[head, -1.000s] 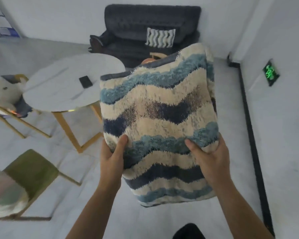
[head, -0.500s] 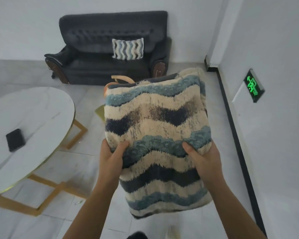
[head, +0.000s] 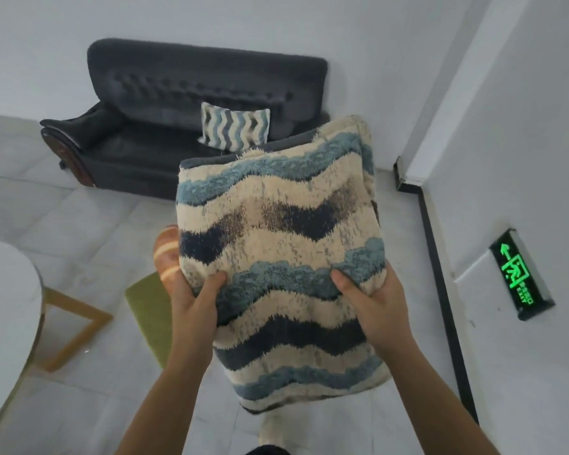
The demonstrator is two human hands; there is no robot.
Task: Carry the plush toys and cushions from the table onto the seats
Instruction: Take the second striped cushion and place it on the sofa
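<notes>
Two hands of ours, the left hand and the right hand, grip the wave-striped cushion in mid-air, thumbs in front and fingers hidden behind it, its long axis running up toward the dark sofa, which now stands nearer than half a second ago.

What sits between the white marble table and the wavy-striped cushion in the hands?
In the head view: a green chair seat, with an orange pale-striped object at its far end, partly behind the wavy-striped cushion.
</notes>
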